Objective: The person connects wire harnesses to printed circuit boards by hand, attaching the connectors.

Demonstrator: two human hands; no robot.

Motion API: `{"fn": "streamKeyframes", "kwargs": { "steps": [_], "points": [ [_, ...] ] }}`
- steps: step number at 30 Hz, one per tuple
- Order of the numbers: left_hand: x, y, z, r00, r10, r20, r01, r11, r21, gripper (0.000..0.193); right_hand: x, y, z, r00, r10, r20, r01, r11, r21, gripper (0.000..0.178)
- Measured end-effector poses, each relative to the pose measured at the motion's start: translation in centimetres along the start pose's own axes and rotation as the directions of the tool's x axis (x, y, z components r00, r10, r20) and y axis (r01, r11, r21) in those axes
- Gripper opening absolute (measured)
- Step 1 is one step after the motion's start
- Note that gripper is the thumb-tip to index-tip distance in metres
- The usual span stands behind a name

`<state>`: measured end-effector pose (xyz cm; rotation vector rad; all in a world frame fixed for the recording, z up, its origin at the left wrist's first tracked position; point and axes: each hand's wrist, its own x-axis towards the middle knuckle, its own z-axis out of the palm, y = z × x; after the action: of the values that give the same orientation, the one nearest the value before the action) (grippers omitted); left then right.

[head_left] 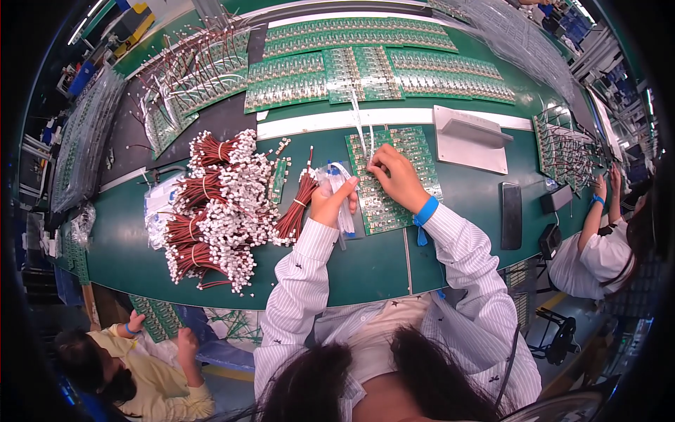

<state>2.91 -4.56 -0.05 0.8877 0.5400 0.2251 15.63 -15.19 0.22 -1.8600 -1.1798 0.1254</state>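
Head: right fingers [377,161] over panel [388,205]; bracket [460,152] beside its edge.

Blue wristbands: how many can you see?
3: a blue wristband on the person's right wrist, another on the co-worker at right, another on the lower-left co-worker; others may be hidden.

- Left arm [301,274]: rises from the lower middle, forearm tilted right.
- Left hand [330,206]: near the center, fingers curled, thumb stretched toward the upper right.
- Right arm [464,253]: bent, forearm slanting toward the upper left.
- Right hand [399,181]: just right of center, thumb and fingertips pinched together.
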Motion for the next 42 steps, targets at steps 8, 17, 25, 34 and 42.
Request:
{"fn": "streamKeyframes", "kwargs": {
  "steps": [8, 17, 25, 34, 42],
  "points": [
    [0.1, -0.2, -0.3, 1.0, -0.002, 0.009, 0.002, 1.0, -0.001, 0.022, -0.1, -0.3, 0.0, 0.994, -0.109, -0.009, 0.108, 0.986, -0.127, 0.008],
    [0.1, -0.1, -0.2, 1.0, -0.01, -0.002, 0.01, 1.0, -0.017, 0.021, -0.2, -0.5, 0.0, 0.988, -0.153, 0.001, 0.15, 0.966, -0.212, 0.007],
    [-0.2, 0.2, 0.1, 1.0, -0.015, 0.003, 0.015, 1.0, -0.021, 0.019, -0.2, -0.7, 0.6, 0.982, -0.188, -0.017, 0.179, 0.956, -0.232, 0.006],
    [-0.3, 0.4, 0.4, 0.999, -0.034, 0.013, 0.034, 0.999, -0.008, 0.021, -0.4, -0.8, 0.5, 0.988, -0.149, -0.03, 0.138, 0.961, -0.238, 0.006],
    [-0.5, 0.6, 0.4, 0.999, -0.013, 0.036, 0.013, 1.0, -0.005, 0.021, -1.4, -4.2, -2.1, 0.992, 0.125, 0.032, -0.128, 0.985, 0.115, 0.01]
  ]
}}
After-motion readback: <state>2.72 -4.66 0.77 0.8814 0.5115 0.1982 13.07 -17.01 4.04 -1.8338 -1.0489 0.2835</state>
